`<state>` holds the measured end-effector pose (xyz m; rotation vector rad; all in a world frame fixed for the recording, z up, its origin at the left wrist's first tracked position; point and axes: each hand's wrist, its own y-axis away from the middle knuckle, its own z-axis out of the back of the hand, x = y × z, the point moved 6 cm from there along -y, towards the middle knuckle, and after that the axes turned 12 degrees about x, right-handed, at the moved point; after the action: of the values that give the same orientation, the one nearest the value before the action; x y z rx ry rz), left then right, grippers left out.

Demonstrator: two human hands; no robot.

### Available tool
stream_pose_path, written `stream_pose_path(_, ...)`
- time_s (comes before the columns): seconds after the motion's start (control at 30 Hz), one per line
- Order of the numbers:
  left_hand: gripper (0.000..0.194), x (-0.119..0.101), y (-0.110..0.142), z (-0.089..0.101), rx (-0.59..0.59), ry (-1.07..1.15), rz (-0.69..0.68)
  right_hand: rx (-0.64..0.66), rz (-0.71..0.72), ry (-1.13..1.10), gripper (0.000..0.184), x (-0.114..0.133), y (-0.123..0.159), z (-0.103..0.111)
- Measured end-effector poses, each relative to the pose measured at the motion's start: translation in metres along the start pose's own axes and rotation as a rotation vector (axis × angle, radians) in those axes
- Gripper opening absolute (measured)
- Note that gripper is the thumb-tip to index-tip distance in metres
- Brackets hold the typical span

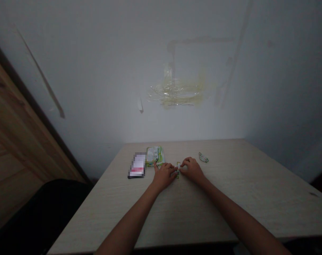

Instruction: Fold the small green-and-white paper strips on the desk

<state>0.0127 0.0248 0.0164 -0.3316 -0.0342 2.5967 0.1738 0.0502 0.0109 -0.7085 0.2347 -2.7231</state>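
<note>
A narrow green-and-white strip (178,175) lies on the table between my two hands. My left hand (164,176) is closed at the strip's left edge, thumb and forefinger pinching there, while its outermost finger stretches toward a flat green-and-white packet (154,155). From the other side, my right hand (192,170) has its fingertips pinched together on the strip's upper part. The fingers hide much of the strip, so its exact kind cannot be made out. Farther right lies another small, twisted green-and-white piece (203,158), apart from both hands.
A phone-like flat object (137,165) with a blurred screen rests left of the packet. The pale wooden table (243,198) meets a white wall (110,88) with peeling clear tape (176,95). A dark object (51,209) and wooden boards (22,113) stand at the left.
</note>
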Motion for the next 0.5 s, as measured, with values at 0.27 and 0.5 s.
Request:
stream_pose_path(0.27,0.031,0.0019,-0.0008,-0.0018,0.018,0.006,0.007,0.015,0.033,-0.004,0.022,-0.0005,0.0011,-0.0005)
stream_pose_path(0.5,0.032,0.0028,-0.001,-0.003,0.039,-0.026,0.019,0.04,0.068,-0.006,0.028,-0.0016,0.0022,-0.0019)
